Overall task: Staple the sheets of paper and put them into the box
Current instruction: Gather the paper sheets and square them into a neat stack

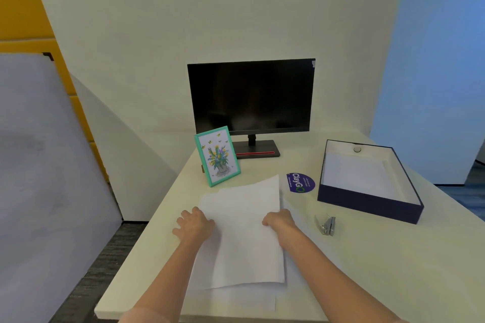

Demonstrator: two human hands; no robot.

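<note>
White sheets of paper (244, 231) lie loosely stacked and askew in the middle of the white desk. My left hand (194, 223) rests on the sheets' left edge with fingers spread. My right hand (279, 220) grips the right edge of the top sheet, which is lifted a little. A small metal stapler (326, 225) lies on the desk to the right of my right hand, apart from it. Further right stands an open dark blue box (367, 206) with a white inside; a sheet seems to lie in it.
A dark monitor (250, 97) stands at the back of the desk (367, 270). A green picture frame (217, 156) with flowers leans in front of it. A round purple sticker (300, 182) lies between the paper and the box. A grey panel stands left.
</note>
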